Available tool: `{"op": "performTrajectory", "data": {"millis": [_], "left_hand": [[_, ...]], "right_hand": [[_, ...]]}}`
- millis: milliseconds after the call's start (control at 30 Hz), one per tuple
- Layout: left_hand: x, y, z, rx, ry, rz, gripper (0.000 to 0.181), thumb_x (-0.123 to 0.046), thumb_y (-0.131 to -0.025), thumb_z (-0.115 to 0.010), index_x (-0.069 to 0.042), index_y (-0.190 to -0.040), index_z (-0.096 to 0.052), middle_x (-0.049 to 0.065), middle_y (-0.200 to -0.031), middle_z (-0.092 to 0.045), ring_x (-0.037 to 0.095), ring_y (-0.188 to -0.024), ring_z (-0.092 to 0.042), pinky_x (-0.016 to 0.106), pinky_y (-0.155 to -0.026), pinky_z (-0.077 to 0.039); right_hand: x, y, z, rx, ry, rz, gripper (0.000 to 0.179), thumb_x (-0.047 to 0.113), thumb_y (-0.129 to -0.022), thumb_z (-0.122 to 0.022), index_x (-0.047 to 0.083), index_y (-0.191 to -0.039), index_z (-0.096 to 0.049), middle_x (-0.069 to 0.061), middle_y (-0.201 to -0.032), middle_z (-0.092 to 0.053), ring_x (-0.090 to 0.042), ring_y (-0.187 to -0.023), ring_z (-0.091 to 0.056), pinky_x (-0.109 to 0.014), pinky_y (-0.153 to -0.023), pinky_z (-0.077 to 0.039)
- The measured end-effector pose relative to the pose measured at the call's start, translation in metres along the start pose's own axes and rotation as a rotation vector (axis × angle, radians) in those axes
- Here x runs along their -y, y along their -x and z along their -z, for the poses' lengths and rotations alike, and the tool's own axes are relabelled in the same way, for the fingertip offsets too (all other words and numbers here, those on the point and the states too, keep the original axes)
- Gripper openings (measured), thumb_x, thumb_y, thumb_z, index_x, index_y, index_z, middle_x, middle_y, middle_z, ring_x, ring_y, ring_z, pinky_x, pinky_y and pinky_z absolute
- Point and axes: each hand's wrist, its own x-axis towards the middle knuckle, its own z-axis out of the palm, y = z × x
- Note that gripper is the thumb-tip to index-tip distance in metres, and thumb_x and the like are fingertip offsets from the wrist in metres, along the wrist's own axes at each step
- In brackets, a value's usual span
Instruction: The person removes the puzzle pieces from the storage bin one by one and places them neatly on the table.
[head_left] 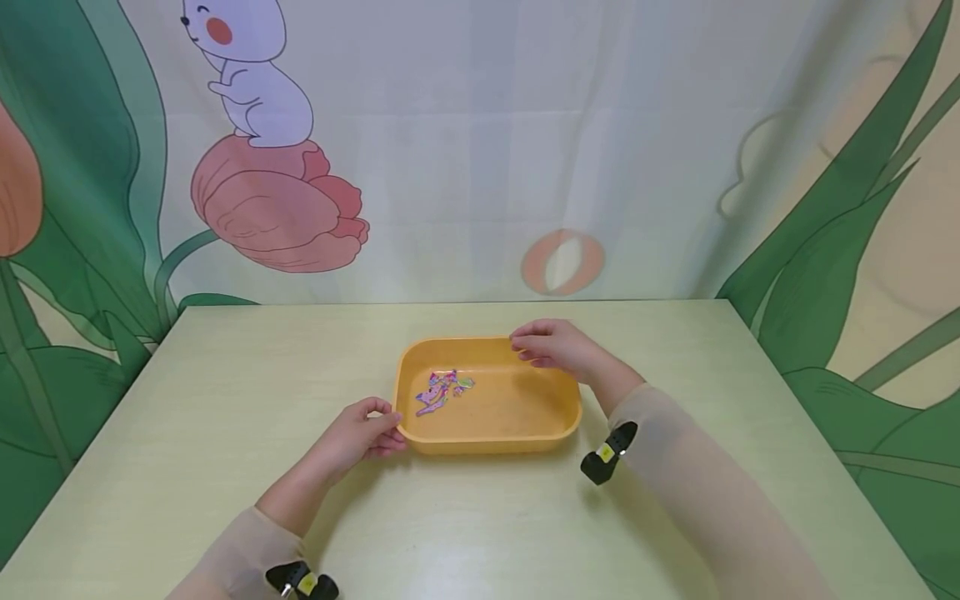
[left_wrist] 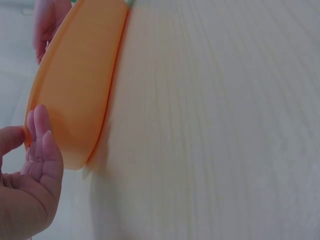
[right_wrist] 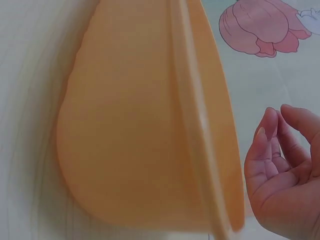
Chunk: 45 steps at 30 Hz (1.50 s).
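A yellow-orange plastic tray (head_left: 487, 429) with rounded corners and raised walls sits on the table. Inside, toward its left end, lies a small cluster of shiny pink, purple and green pieces (head_left: 438, 392), too small to name. My left hand (head_left: 365, 432) pinches the tray's rim at the near left corner; in the left wrist view its thumb is at the rim and its fingers lie along the outer wall. Over the far right part of the tray hovers my right hand (head_left: 558, 348), its fingers loosely curved and thumb close to the index fingertip, with nothing visible between them.
The pale wood-grain table (head_left: 262, 375) extends around the tray. Behind it hangs a printed curtain (head_left: 450, 167) with flowers, leaves and a white animal. A black wrist camera (head_left: 607, 454) is strapped to the right sleeve, another (head_left: 302, 581) to the left.
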Motion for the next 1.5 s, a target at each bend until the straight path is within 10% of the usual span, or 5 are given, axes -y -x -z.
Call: {"op": "performTrajectory", "data": {"millis": [667, 1500], "left_hand": [[0.003, 0.0, -0.001, 0.024, 0.009, -0.02, 0.022, -0.017, -0.097, -0.051, 0.002, -0.105, -0.045, 0.009, -0.08, -0.066, 0.025, -0.076, -0.066, 0.034, -0.069, -0.054], [0.004, -0.002, 0.001, 0.005, 0.014, 0.003, 0.019, -0.015, -0.096, -0.051, 0.001, -0.104, -0.046, 0.01, -0.081, -0.066, 0.023, -0.076, -0.066, 0.032, -0.07, -0.054]], "right_hand": [[-0.012, -0.028, -0.044, 0.054, -0.026, 0.012, 0.032, 0.013, -0.093, -0.057, -0.006, -0.119, -0.055, -0.018, -0.113, -0.06, -0.035, -0.106, -0.056, -0.034, -0.086, -0.048], [-0.039, -0.045, -0.067, -0.017, 0.353, 0.066, 0.024, 0.01, -0.083, -0.071, 0.004, -0.106, -0.069, -0.001, -0.086, -0.062, -0.013, -0.07, -0.049, -0.02, -0.059, -0.043]]}}
